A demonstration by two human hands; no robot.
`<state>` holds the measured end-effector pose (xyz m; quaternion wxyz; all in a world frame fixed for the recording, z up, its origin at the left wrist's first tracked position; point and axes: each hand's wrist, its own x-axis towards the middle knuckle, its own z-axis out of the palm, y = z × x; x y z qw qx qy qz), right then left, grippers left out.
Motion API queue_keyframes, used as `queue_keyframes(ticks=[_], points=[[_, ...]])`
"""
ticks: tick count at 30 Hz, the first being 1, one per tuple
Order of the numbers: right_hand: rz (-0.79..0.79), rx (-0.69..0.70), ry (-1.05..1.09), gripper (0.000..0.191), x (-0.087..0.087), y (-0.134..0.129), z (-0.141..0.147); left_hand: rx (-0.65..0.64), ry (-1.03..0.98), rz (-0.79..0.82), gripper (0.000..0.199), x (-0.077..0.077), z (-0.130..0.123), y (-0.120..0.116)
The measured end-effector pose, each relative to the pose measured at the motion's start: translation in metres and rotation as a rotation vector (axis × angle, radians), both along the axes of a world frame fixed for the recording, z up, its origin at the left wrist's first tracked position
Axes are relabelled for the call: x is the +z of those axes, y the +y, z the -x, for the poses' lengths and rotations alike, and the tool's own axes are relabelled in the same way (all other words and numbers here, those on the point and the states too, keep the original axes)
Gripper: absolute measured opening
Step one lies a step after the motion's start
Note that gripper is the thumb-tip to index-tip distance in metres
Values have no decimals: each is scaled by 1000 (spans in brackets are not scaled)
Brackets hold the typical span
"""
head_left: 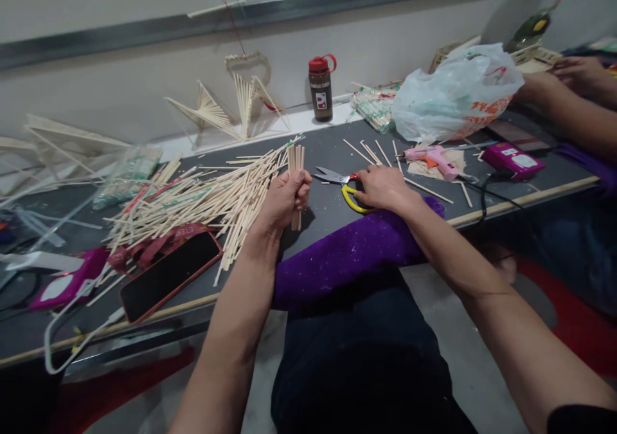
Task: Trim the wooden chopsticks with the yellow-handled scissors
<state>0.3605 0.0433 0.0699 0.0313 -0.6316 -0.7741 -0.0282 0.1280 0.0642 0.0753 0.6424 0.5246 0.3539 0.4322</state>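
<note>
Left hand (pixel 285 197) closed in a fist around a small bundle of sticks (pixel 295 164), held upright just above the table (pixel 328 151), ends showing above and below the fist. Right hand (pixel 384 188) lying palm down on the yellow-handled scissors (pixel 343 186), fingers curled over the handles; whether actually gripped cannot be told. Scissor blades pointing left toward the bundle, flat on the table.

Just left of the fist, a big loose pile of sticks (pixel 202 199) fanned across the dark tabletop. Below the pile, a phone (pixel 168 273) in a red case, screen dark, lying near the table's front edge. Further left, a pink device (pixel 67 283) with a white cable trailing off the edge.

Purple cloth (pixel 357 247) draped over the table edge between the two forearms.

Right of the scissors, a few stray sticks, then a pink glue gun (pixel 434 159) lying on its side, and beyond it a pink box (pixel 513 159) with a black cord. Behind those, a bulging plastic bag (pixel 453 93). At the back by the wall, a dark bottle (pixel 321 89) with a red cap, upright, and beside it fan-shaped stick models (pixel 231 109) leaning against the wall.

At far right, another person's hands (pixel 573 74) resting on the table, well apart from the scissors.
</note>
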Motion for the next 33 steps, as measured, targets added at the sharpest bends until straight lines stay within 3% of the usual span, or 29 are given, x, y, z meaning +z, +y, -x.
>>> queue_keyframes(ticks=[6,11,16,19,23,25,28,30,33], points=[[90,3,-14,52,8,7,6,9,24,-9,28,-1,1,0],[26,-6,107,70,3,12,4,4,15,-13,28,-1,1,0],[28,-4,429,82,0,10,-7,52,-43,-14,30,2,3,0],[107,11,600,75,6,-1,-20,72,-58,-7,28,4,3,-1],[327,156,598,53,6,-7,-38,66,-26,9,26,4,2,-2],[295,74,558,50,-1,-1,-44,64,-18,2,25,3,1,-2],[70,-167,557,58,-14,11,-46,60,-19,-19,26,2,2,-2],[5,-187,717,69,-20,14,-44,37,-15,-36,30,1,3,-2],[106,5,1107,80,-19,7,-39,-43,14,-65,37,2,6,-4]])
